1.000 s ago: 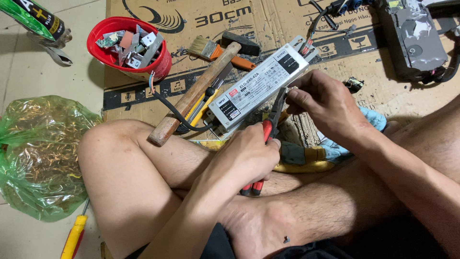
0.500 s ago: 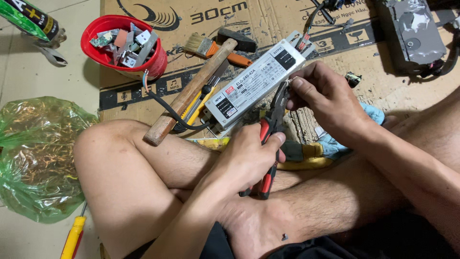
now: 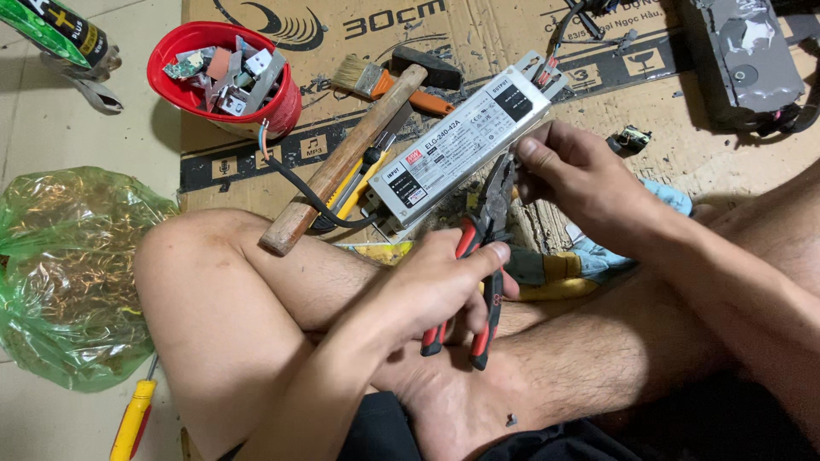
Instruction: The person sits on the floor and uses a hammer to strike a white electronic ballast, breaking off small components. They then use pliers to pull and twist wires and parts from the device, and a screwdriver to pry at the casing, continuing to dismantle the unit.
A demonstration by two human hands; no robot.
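bare arms, bare legs, dark shorts

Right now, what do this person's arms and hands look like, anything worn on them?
Both are bare: the left hand and right hand wear no gloves, rings or watch, and no sleeves cover either forearm as far as the frame shows. Fingernails are short.

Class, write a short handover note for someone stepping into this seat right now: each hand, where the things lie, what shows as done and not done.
Left hand: gripping red-handled pliers, nose up.
Right hand: fingertips at the plier nose; what they pinch is hidden.
Grey power supply box lies on cardboard, black cable attached. Wooden hammer beside it, red bowl of parts beyond.
Done: casing shut, nothing visibly cut.
Left: cannot tell.
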